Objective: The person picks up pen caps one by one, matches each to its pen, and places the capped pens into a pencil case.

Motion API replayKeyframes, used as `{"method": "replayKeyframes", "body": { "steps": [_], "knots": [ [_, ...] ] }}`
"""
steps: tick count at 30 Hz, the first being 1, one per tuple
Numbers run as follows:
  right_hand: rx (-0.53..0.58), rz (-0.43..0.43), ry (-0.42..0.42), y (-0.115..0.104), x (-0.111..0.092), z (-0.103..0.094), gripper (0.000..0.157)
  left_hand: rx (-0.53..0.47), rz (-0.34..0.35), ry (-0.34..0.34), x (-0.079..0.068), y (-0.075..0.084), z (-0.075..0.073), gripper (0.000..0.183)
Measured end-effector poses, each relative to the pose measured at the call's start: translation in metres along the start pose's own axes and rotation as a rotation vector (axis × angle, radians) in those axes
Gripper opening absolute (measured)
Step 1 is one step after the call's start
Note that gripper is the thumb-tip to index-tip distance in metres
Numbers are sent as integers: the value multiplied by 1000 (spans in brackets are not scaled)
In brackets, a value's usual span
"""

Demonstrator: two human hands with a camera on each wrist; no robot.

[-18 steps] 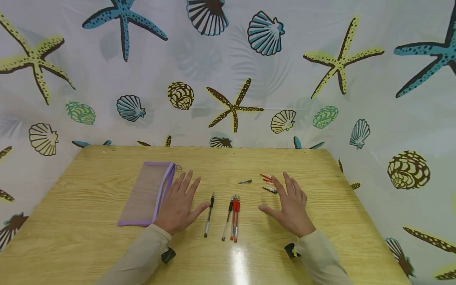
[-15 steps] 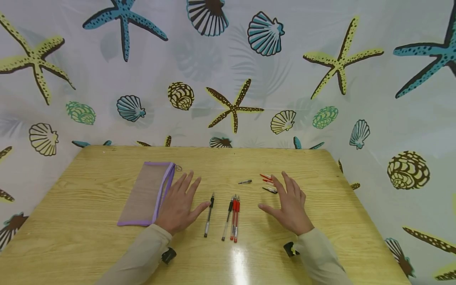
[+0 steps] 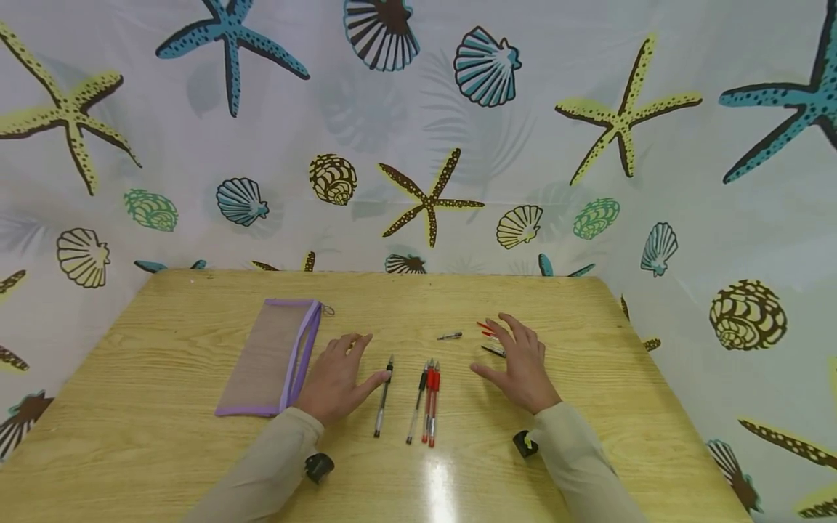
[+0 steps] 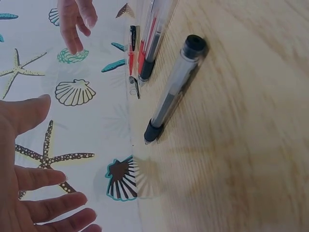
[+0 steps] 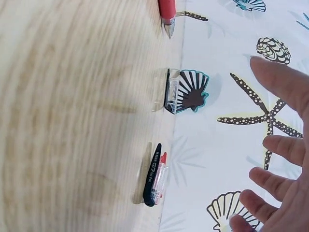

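Note:
My left hand (image 3: 340, 381) hovers with relaxed, slightly bent fingers between the mesh pouch and an uncapped black gel pen (image 3: 383, 399). In the head view its thumb tip overlaps that pen; the left wrist view shows a gap between the hand and the pen (image 4: 171, 92). My right hand (image 3: 519, 363) is above the loose pen caps, fingers spread and holding nothing. Below it lie a black pen cap (image 5: 152, 175) and red caps (image 3: 485, 327), partly hidden by its fingers. Another uncapped black pen (image 3: 416, 407) lies beside two uncapped red pens (image 3: 433, 407), tips pointing away.
A mesh zip pouch (image 3: 264, 359) with purple edging lies flat left of my left hand. A single clear-and-black cap (image 3: 450, 335) lies beyond the pens. The wooden table (image 3: 163, 450) ends at a shell-patterned cloth (image 3: 281, 131) behind and at the sides.
My right hand has moved slightly left over the caps. My left hand has shifted a little right and its fingers have bent more. The pens, caps and pouch stay where they were.

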State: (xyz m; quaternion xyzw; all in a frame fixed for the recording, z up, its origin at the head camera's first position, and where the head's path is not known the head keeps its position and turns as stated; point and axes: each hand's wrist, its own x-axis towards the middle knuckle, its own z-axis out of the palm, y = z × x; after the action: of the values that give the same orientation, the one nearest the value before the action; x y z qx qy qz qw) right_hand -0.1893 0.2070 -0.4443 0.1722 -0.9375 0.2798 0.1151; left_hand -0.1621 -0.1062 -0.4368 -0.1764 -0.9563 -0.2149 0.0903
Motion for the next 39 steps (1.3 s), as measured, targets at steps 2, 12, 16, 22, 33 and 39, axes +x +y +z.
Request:
{"method": "replayKeyframes", "body": {
  "steps": [2, 12, 16, 22, 33, 39],
  "knots": [
    [-2, -7, -3, 2, 3, 2, 75, -3, -16, -20, 1, 0, 1, 70],
    [-16, -33, -30, 12, 17, 11, 64, -77, -100, -96, 5, -1, 11, 66],
    [-33, -47, -52, 16, 25, 12, 61, -108, -138, -126, 7, -1, 15, 63],
    [-47, -55, -86, 21, 38, 16, 58, -149, -206, -182, 11, -2, 21, 58],
    [-33, 3, -189, 21, 55, 23, 48, -232, -243, -206, 14, -5, 31, 50],
    [-47, 16, -246, 21, 66, 25, 41, -266, -236, -206, 15, -6, 36, 44]
  ]
}}
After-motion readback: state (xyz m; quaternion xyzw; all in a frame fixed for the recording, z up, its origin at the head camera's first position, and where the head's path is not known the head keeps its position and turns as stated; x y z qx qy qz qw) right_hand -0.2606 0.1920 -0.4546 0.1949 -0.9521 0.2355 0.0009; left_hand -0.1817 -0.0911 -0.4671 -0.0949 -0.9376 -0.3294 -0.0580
